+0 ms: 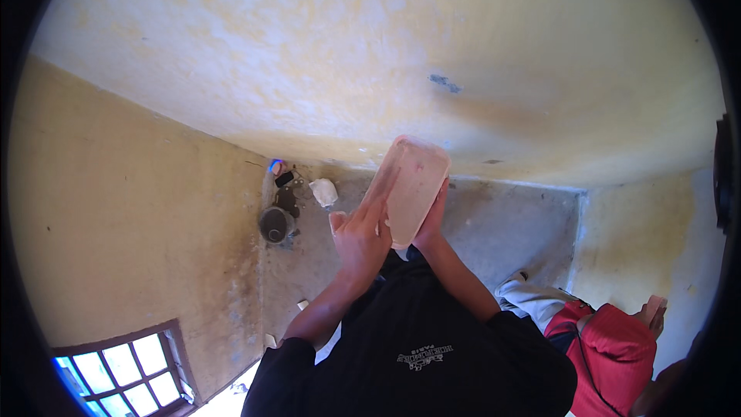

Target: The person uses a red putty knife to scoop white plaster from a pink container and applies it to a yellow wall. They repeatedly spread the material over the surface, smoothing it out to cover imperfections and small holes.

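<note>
A pale pink shallow tray (417, 185) with rounded corners is tilted up in front of me, close to the wall. My right hand (434, 215) grips its right side, fingers mostly hidden behind it. My left hand (363, 241) is at the tray's lower left, its fingers bent at the rim. A small pinkish flat piece (337, 220) shows beside the left hand, seemingly in its grasp; its kind is unclear. Whitish smears mark the left fingers near the tray.
The yellowish wall (324, 54) ahead has whitish patches. A dark bucket (274, 225), a white lump or bag (324, 192) and a small black object (285, 178) are on the grey floor. At right, a person in red (614, 347) holds an orange-pink block (656, 307). A barred window (127, 371) is lower left.
</note>
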A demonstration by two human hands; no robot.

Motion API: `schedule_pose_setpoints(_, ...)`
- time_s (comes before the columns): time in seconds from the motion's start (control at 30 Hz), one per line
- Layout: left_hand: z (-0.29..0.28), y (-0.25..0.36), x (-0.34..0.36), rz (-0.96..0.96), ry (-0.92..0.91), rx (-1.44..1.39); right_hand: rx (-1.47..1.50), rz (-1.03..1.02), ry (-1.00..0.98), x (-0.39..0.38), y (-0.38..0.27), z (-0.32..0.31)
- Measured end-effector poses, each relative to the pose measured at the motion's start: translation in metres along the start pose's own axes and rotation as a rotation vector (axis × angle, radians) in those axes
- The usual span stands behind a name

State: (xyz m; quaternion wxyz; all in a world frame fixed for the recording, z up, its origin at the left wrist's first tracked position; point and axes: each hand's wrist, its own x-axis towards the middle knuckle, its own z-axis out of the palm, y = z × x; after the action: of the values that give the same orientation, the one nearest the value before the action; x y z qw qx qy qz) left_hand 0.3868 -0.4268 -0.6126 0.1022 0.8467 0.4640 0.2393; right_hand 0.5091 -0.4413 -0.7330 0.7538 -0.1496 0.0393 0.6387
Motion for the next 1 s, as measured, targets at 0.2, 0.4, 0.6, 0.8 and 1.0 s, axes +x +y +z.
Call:
schedule_pose_setpoints(0.2,0.007,0.003,0.006,-0.074,0.015,-0.041,-0.051,-0.055,0.005,-0.002,0.003,0.015)
schedule_pose_setpoints(0.4,0.011,-0.002,0.006,-0.149,-0.014,-0.12,-0.061,-0.017,0.018,-0.003,-0.006,0.019)
schedule_pose_setpoints(0.6,-0.003,0.008,0.008,-0.113,-0.049,-0.125,-0.033,-0.027,-0.017,-0.003,-0.009,0.02)
schedule_pose_setpoints(0.8,-0.007,0.006,0.003,-0.126,-0.019,-0.151,0.02,-0.058,0.013,-0.003,-0.013,0.019)
schedule_pose_setpoints(1.0,-0.008,0.031,0.0,-0.081,0.006,-0.195,-0.015,-0.098,0.019,-0.003,-0.009,0.024)
